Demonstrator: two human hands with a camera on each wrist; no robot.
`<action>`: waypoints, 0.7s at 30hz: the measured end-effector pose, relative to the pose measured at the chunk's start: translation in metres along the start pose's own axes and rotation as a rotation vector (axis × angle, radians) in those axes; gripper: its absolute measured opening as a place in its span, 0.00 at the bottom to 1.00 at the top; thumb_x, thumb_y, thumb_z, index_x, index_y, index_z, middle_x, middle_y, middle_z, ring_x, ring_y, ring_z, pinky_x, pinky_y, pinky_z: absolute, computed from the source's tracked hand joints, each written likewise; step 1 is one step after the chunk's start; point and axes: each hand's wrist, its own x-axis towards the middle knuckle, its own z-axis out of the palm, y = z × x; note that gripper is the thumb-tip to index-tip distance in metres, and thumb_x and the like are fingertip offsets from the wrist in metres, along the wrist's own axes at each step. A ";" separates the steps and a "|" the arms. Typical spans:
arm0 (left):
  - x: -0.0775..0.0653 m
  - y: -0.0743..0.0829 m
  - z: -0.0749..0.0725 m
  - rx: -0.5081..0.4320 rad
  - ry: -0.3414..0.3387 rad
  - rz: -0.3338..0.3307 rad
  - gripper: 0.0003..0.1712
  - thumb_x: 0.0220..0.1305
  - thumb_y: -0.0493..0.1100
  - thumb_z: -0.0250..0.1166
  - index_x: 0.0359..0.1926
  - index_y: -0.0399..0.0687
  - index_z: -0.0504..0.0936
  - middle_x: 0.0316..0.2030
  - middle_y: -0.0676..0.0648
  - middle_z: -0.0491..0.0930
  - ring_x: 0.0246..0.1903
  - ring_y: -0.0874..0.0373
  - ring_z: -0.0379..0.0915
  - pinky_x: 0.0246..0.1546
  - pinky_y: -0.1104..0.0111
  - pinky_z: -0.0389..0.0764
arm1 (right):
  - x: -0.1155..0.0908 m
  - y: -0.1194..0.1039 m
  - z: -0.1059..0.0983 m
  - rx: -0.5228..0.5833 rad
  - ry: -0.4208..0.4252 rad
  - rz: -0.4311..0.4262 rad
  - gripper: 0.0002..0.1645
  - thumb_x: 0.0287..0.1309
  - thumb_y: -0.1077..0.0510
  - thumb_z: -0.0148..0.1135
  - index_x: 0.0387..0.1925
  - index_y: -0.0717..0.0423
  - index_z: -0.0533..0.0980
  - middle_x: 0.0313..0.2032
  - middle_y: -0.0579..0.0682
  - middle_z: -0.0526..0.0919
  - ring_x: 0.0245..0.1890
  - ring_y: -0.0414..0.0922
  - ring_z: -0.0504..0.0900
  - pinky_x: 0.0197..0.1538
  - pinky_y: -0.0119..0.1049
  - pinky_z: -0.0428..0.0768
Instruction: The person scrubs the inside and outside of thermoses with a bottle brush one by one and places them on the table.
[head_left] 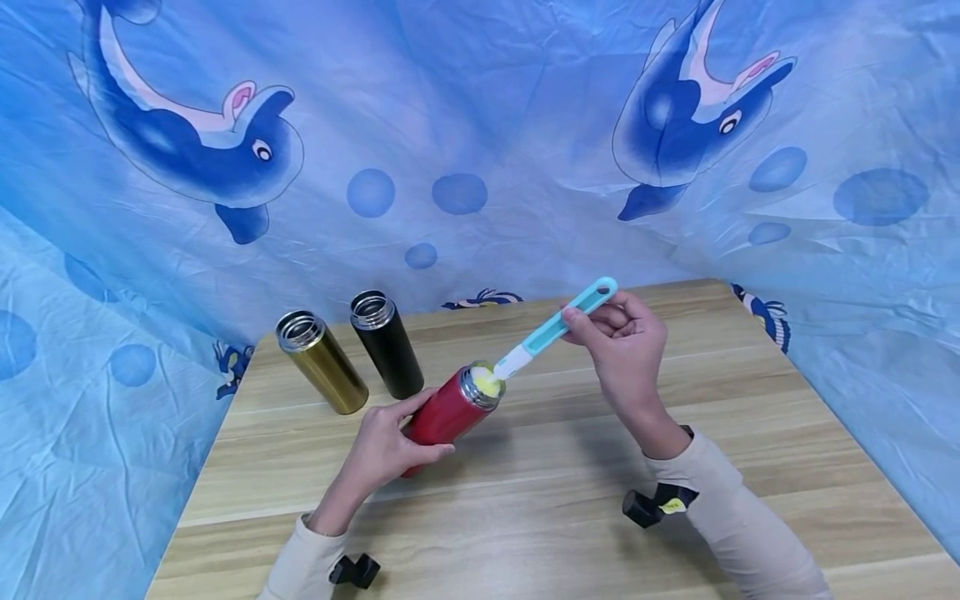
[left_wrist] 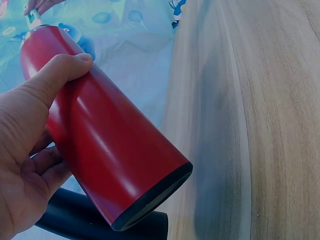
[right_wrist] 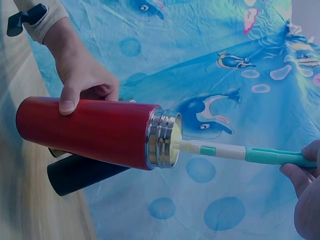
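Note:
My left hand [head_left: 386, 442] grips a red thermos flask [head_left: 448, 410] round its body, tilted with its mouth toward the right hand. In the left wrist view the black-rimmed base of the flask [left_wrist: 115, 135] shows above the table. My right hand [head_left: 630, 346] pinches the turquoise handle of a bottle brush [head_left: 551, 329]. Its white neck leads into the flask's steel mouth, where the yellow-and-white sponge head [head_left: 486, 382] fills the opening. Most of that head is hidden inside. The right wrist view shows the brush [right_wrist: 225, 151] nearly in line with the flask.
Behind the left hand, a gold flask [head_left: 330, 371] and a black flask [head_left: 390, 350] stand uncapped on the wood-grain table [head_left: 525, 533]. A blue dolphin-print cloth [head_left: 525, 125] hangs along the back and sides of the table.

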 end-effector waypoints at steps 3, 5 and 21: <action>0.000 0.000 0.000 -0.007 0.001 -0.001 0.47 0.42 0.51 0.86 0.67 0.52 0.79 0.55 0.46 0.85 0.52 0.48 0.81 0.44 0.56 0.87 | 0.001 -0.002 -0.001 0.003 0.002 -0.011 0.11 0.56 0.74 0.69 0.42 0.71 0.78 0.35 0.57 0.90 0.34 0.46 0.91 0.38 0.42 0.87; 0.000 -0.001 -0.001 -0.012 0.003 0.001 0.47 0.42 0.51 0.86 0.67 0.52 0.79 0.55 0.46 0.85 0.52 0.48 0.81 0.43 0.56 0.87 | 0.002 -0.004 -0.002 0.002 0.006 -0.018 0.12 0.56 0.74 0.69 0.42 0.73 0.78 0.35 0.58 0.90 0.34 0.46 0.91 0.38 0.43 0.87; -0.005 -0.011 -0.003 0.086 0.071 0.063 0.48 0.41 0.50 0.87 0.66 0.51 0.80 0.50 0.45 0.87 0.44 0.50 0.83 0.40 0.58 0.87 | 0.001 -0.003 -0.008 0.082 0.093 -0.010 0.11 0.55 0.79 0.67 0.41 0.75 0.78 0.34 0.59 0.90 0.36 0.49 0.91 0.37 0.41 0.87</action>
